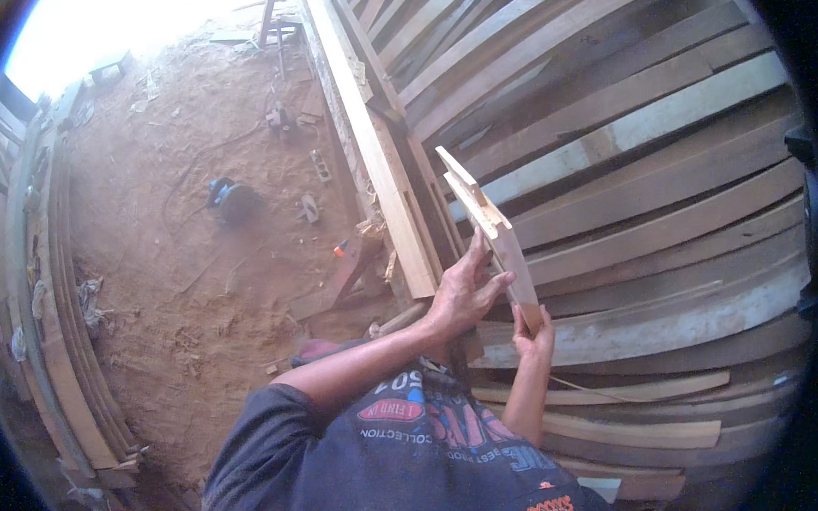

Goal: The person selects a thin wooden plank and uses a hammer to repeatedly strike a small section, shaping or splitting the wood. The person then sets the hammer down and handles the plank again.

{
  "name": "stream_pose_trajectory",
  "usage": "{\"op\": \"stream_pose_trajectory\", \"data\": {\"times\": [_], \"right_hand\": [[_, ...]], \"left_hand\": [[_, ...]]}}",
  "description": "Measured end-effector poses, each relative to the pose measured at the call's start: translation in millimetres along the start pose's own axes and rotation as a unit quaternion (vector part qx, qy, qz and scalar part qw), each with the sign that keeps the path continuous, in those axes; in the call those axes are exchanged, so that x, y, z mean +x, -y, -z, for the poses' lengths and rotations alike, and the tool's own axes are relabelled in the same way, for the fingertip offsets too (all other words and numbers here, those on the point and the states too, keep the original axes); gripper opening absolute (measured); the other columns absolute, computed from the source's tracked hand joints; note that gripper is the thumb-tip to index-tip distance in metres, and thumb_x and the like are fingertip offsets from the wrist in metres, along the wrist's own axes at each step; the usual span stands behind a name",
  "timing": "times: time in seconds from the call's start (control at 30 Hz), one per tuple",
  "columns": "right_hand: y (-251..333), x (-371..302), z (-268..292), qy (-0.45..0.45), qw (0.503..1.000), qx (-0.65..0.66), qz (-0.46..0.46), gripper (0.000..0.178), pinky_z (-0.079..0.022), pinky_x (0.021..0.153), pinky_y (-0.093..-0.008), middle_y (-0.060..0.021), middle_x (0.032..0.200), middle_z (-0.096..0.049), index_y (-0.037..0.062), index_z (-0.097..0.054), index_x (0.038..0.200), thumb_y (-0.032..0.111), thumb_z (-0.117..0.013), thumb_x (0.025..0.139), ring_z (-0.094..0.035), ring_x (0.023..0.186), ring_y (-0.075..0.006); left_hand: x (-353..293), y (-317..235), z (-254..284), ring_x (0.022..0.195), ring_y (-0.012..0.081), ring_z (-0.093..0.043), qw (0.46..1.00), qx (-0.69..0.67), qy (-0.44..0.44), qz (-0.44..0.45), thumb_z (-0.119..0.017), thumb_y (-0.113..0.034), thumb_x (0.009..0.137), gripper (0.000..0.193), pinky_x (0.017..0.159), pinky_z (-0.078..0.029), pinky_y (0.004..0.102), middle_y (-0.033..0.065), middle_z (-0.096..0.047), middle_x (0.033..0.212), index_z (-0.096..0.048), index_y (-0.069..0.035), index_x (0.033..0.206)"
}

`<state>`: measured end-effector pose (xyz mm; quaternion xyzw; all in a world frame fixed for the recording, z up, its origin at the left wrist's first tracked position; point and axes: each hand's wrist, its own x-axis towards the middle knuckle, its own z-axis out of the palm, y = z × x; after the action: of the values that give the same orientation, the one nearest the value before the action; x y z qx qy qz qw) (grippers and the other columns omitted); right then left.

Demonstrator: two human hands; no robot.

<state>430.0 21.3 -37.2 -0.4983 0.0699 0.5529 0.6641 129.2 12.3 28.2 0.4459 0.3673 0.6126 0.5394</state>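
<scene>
A short pale wooden piece (511,252) with a notched, stepped upper end is held up in front of me, tilted. My left hand (465,294) grips its left side, with fingers along the wood and the thumb across its near face. Lower down, my right hand (534,335) has the bottom end between thumb and fingers. Just left of the held piece lies a long, light timber beam (397,201), with a slot cut near its close end. The far side of the wooden piece is hidden from me.
Stacked boards (646,187) fill the right side. On the sawdust-covered floor (151,269) at left lie a blue power tool (230,198) and a small orange-tipped object (340,249). More long planks (65,320) line the left edge. Wood shavings (373,228) cling beside the beam.
</scene>
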Motion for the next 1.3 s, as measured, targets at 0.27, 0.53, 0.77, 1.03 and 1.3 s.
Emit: {"op": "stream_pose_trajectory", "data": {"times": [0.27, 0.53, 0.77, 1.03, 1.3], "right_hand": [[1, -9, 0, -0.027, 0.999, 0.015, 0.022, 0.048, -0.066, 0.095, -0.0527, -0.0249, 0.122, -0.068, -0.0095, -0.059, 0.127, 0.021, -0.080, 0.095, -0.068, 0.116, -0.0478], [30, -31, 3, -0.040, 0.985, -0.018, 0.166, 0.043, -0.061, 0.098, -0.0522, -0.0169, 0.121, -0.071, 0.0002, -0.066, 0.125, 0.026, -0.080, 0.095, -0.070, 0.114, -0.0349], [95, -98, -45, 0.031, 0.920, -0.043, 0.388, 0.065, -0.055, 0.103, -0.0487, -0.0165, 0.144, -0.063, -0.0002, -0.051, 0.151, 0.039, -0.070, 0.103, -0.064, 0.127, -0.0321], [116, -125, -122, 0.063, 0.804, 0.005, 0.592, 0.064, -0.054, 0.107, -0.0508, -0.0209, 0.142, -0.062, -0.0086, -0.056, 0.143, 0.031, -0.076, 0.097, -0.065, 0.125, -0.0348], [61, -132, -183, 0.109, 0.814, -0.033, 0.570, 0.035, -0.063, 0.089, -0.0442, -0.0173, 0.114, -0.072, -0.0047, -0.071, 0.113, 0.023, -0.081, 0.093, -0.072, 0.100, -0.0285]], "left_hand": [[9, 4, -2, 0.141, 0.0406, -0.055, 1.000, -0.013, 0.018, 0.003, -0.073, -0.022, 0.101, 0.093, 0.117, -0.047, 0.0454, 0.0357, -0.053, 0.150, -0.012, 0.003, 0.167], [0, 23, 8, 0.138, 0.0303, -0.058, 0.996, -0.024, 0.085, 0.013, -0.073, -0.014, 0.101, 0.080, 0.113, -0.051, 0.0414, 0.0227, -0.059, 0.151, -0.028, -0.001, 0.165], [14, 17, 101, 0.114, 0.0226, -0.073, 0.990, 0.015, -0.043, 0.135, -0.064, -0.011, 0.103, 0.058, 0.094, -0.059, 0.0355, 0.0144, -0.070, 0.139, -0.047, -0.005, 0.158], [117, -26, 99, 0.116, 0.0230, -0.070, 0.989, 0.138, -0.033, -0.044, -0.067, -0.022, 0.105, 0.055, 0.095, -0.057, 0.0359, 0.0151, -0.070, 0.133, -0.050, -0.005, 0.154], [199, -58, -2, 0.128, 0.0262, -0.060, 0.973, 0.172, 0.093, -0.119, -0.059, -0.063, 0.104, 0.080, 0.112, -0.044, 0.0427, 0.0174, -0.064, 0.137, -0.054, 0.004, 0.148]]}}
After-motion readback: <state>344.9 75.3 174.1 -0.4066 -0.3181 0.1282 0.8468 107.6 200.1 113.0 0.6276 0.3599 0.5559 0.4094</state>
